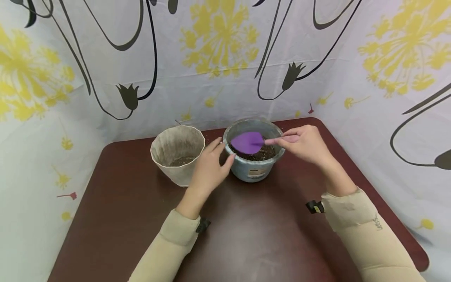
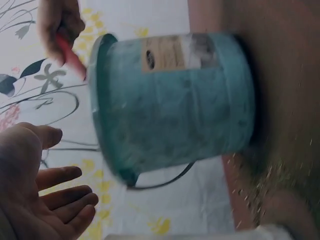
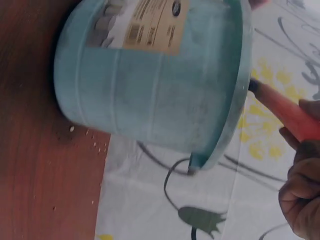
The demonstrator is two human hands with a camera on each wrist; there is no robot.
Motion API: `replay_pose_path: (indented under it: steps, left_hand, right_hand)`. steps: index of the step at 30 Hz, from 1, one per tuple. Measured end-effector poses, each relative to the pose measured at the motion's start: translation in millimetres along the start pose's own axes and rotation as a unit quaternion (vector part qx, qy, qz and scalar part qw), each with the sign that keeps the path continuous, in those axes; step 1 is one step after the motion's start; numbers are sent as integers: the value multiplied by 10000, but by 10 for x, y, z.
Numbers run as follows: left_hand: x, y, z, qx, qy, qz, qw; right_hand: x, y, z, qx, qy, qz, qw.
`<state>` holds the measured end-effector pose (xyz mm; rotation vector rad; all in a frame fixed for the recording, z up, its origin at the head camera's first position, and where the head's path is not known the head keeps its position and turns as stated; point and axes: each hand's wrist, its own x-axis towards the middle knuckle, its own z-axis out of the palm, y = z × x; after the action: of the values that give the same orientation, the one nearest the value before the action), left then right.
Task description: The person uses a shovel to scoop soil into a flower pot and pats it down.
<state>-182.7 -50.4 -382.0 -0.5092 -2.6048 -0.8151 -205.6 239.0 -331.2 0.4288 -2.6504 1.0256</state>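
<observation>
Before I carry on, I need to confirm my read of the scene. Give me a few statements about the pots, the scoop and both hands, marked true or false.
1. The right hand holds the purple scoop by its pinkish handle. True.
2. The left hand holds nothing. True.
3. Dark soil shows inside the blue pot. True.
4. In the head view, the blue pot is the leftmost pot. False: the whitish pot stands to its left.
5. The whitish pot is full to the rim. False: only a little material shows at its bottom.
6. The purple scoop is over the whitish pot. False: it is at the blue pot's opening.
</observation>
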Motion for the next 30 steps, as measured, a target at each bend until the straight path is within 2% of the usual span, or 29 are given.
replay_pose_path:
  steps: [2,4,6,9,11,14,16,19,21,23,26,28,30]
  left_hand:
    - [15,20,79,-41,-299,-104,9995]
    - [25,31,136,-64,-456,-196,9987]
    - [30,41,167,-98,-498,-255,9984]
    - [37,54,173,-162,-484,-259,9984]
    - [35,55,170,-170,-493,-255,9983]
    - [13,52,166,-153,-500,-267,9983]
    - [-7,42,171,-124,-471,-273,9984]
    - [-30,28,174,-106,-419,-275,9987]
    - [-31,20,178,-114,-375,-253,9989]
    - [-31,17,180,-134,-353,-229,9990]
    - [-24,15,193,-66,-392,-199,9990]
    - [-17,17,202,4,-412,-187,9990]
    - [-8,18,212,40,-402,-187,9990]
  right_hand:
    - [22,-29,52,-254,-339,-194,9989]
    - [43,-38,113,-710,-406,-440,9957]
    - [60,-16,151,-1217,-298,-669,9899]
    - [53,46,118,-1804,-130,-624,9815]
    - [44,77,49,-2020,-68,-716,9767]
    - [45,89,-79,-2251,151,-1129,9676]
    - [66,87,-145,-2330,415,-1592,9584]
    - [115,120,-185,-2656,867,-2201,9346]
    - [144,173,-174,-2893,976,-2437,9206]
    - [169,243,-139,-3100,897,-2640,9089]
    - [195,309,-95,-3153,617,-2925,9007]
    - [214,318,-84,-3024,418,-3113,9000]
    - [233,294,-90,-2773,167,-3210,9054]
